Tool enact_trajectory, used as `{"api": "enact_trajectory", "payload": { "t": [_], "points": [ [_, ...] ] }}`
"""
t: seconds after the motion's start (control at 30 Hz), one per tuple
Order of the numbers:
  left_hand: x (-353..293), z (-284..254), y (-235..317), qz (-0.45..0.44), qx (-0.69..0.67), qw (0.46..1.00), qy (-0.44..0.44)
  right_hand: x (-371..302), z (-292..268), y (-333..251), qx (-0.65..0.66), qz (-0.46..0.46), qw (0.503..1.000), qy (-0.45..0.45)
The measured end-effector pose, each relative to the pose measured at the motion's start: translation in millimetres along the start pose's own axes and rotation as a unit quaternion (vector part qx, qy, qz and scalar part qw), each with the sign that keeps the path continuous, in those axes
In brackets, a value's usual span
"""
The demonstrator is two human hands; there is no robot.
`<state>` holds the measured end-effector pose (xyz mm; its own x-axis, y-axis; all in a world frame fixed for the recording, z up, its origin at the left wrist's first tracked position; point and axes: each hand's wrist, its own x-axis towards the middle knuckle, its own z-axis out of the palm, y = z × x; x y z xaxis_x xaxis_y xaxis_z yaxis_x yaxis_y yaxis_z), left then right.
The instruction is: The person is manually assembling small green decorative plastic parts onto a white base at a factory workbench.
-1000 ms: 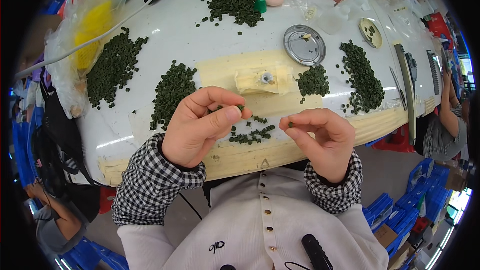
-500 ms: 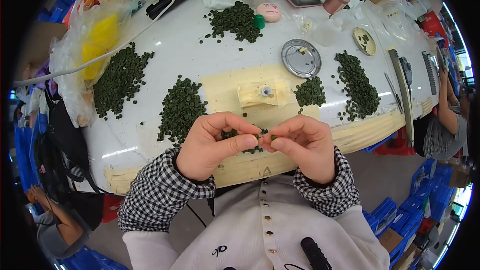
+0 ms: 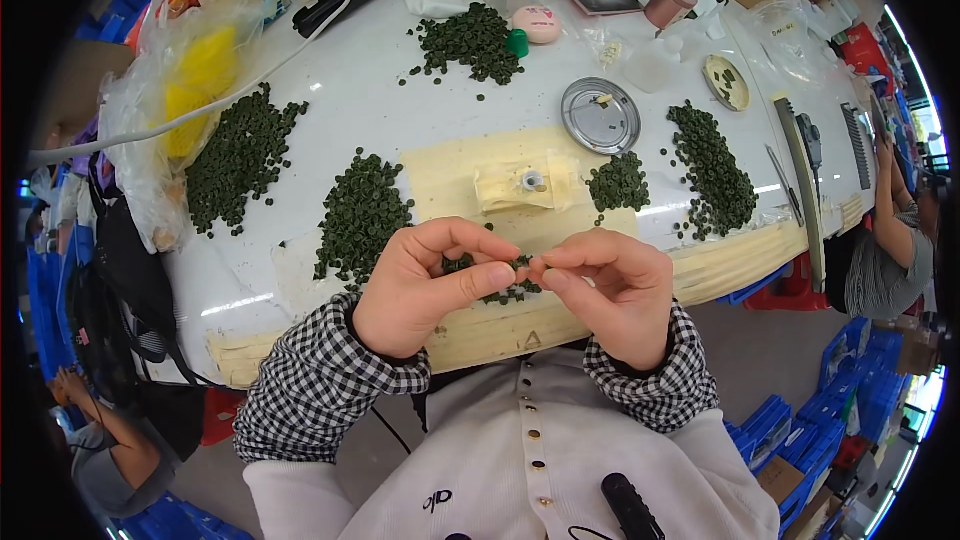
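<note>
My left hand (image 3: 415, 290) pinches a small dark green round piece (image 3: 520, 262) between thumb and forefinger. Its fingertips nearly meet those of my right hand (image 3: 625, 290), also closed in a pinch; what sits between the right fingertips is too small and hidden to make out. Beneath both hands lies a small heap of the same green pieces (image 3: 513, 294), partly covered by my fingers. Just beyond, a small block with a metal fitting (image 3: 532, 181) is taped to the yellowish taped mat (image 3: 440, 155).
Larger heaps of green pieces lie at left (image 3: 362, 215), far left (image 3: 240, 155), back (image 3: 468, 45) and right (image 3: 715, 175). A round metal lid (image 3: 600, 117) stands near a smaller heap (image 3: 618, 183). Tweezers (image 3: 785, 185) and a long curved strip (image 3: 806, 190) lie right. Other people sit at both sides.
My right hand has shifted slightly to the right and tilted its fingertips. The left hand stays almost in place, still pinching. The heaps look the same.
</note>
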<state>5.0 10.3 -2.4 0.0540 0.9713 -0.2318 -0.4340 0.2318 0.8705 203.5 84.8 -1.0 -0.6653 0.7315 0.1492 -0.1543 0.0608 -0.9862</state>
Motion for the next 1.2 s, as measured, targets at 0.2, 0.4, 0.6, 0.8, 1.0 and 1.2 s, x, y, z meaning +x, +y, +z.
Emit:
{"api": "enact_trajectory", "payload": {
  "t": [0.2, 0.4, 0.6, 0.8, 1.0, 1.2],
  "points": [
    [-0.6, 0.5, 1.7, -0.025, -0.009, 1.0, 0.007, 0.2, 5.8, -0.7, 0.026, 0.035, 0.999, 0.029],
    [-0.6, 0.0, -0.3, 0.003, 0.034, 0.999, -0.007, 1.7, 7.2, -0.2, 0.007, 0.038, 0.998, 0.043],
    [-1.2, 0.7, 2.7, -0.03, -0.025, 0.999, -0.009, 7.4, 10.0, -4.3, -0.245, -0.135, 0.959, 0.047],
    [-2.0, -0.9, -0.7, -0.025, -0.008, 1.0, -0.011, 7.9, 13.7, 0.2, -0.337, -0.217, 0.914, 0.06],
    [-1.6, 0.0, -0.6, -0.025, -0.042, 0.999, 0.006, 7.6, 16.1, -1.3, -0.341, -0.213, 0.914, 0.06],
    [-2.1, 1.0, 0.0, -0.019, -0.022, 1.0, 0.006, 7.7, 16.3, -0.1, -0.349, -0.222, 0.908, 0.06]
  ]
}}
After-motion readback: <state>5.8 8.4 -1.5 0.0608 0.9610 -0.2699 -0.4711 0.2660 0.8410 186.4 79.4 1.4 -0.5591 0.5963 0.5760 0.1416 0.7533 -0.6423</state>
